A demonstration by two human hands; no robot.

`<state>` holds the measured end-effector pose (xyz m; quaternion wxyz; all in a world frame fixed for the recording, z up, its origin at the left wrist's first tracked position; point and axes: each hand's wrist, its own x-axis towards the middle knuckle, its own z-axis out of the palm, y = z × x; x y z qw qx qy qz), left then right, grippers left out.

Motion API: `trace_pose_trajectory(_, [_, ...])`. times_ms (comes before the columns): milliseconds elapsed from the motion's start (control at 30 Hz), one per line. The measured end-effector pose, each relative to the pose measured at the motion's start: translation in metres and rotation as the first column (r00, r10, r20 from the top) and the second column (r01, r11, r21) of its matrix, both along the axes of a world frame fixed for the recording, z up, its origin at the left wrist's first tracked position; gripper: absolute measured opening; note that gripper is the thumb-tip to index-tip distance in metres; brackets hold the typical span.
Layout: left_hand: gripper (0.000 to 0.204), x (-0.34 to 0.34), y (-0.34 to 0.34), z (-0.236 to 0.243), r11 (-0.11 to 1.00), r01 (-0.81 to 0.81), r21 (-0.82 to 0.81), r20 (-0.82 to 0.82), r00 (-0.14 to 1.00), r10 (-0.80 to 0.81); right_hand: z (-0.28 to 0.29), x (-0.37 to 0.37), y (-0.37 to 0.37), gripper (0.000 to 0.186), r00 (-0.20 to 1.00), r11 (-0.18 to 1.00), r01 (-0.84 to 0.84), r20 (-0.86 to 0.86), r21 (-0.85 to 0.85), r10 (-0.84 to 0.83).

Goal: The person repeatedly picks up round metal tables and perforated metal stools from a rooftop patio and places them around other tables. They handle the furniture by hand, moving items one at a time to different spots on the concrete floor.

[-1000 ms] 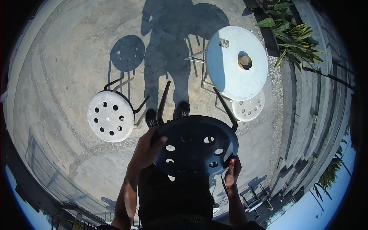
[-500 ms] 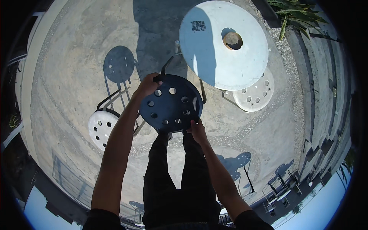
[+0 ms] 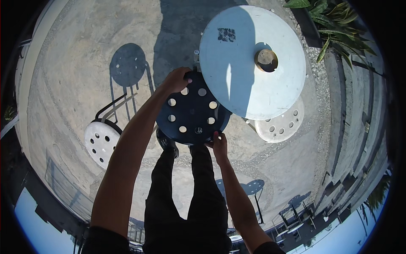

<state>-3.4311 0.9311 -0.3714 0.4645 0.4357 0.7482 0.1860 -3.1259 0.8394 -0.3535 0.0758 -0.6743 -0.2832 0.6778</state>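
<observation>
Between my two hands is a dark blue round stool [image 3: 192, 111] with a ring of holes in its seat. My left hand [image 3: 176, 79] grips the far left part of its rim. At the near right rim, my right hand [image 3: 219, 146] pinches the edge between thumb and fingers. The stool's far right side meets the outline of a pale blue round table [image 3: 237, 84], whose top covers part of the seat; whether they touch I cannot tell. The stool's legs are hidden.
A white stool [image 3: 98, 142] stands at the left, partly behind my left forearm. Another white stool [image 3: 277, 131] sits partly under the table. A spiky-leaved plant [image 3: 332, 25] grows at the far right beside stone steps [image 3: 359, 106]. More furniture [image 3: 296, 224] stands behind me.
The stool has come closer to the table in view, its far right edge now overlapped by the tabletop. Its legs have gone from sight. One foot has stepped out to the left.
</observation>
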Motion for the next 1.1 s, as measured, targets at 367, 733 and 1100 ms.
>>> trace_pose_trajectory(367, [0.044, 0.023, -0.012, 0.022, 0.9, -0.268, 0.343, -0.121, 0.938, 0.325, -0.008, 0.006, 0.007, 0.039, 0.995, 0.999, 0.008, -0.102, 0.031, -0.005])
trace_pose_trajectory(733, [0.067, -0.012, -0.405, 0.059, 0.242, -0.876, 0.417, -0.45, 0.032, 0.892, 0.027, -0.137, -0.097, 0.023, 0.958, 0.983, -0.146, -0.263, -0.109, 0.113])
trace_pose_trajectory(1100, [0.056, -0.087, -0.557, 0.028, -0.153, -0.969, -0.192, 0.3, -0.207, 0.931, 0.023, -0.314, -0.167, 0.043, 0.59, 0.482, -0.795, 0.28, 0.369, 0.758])
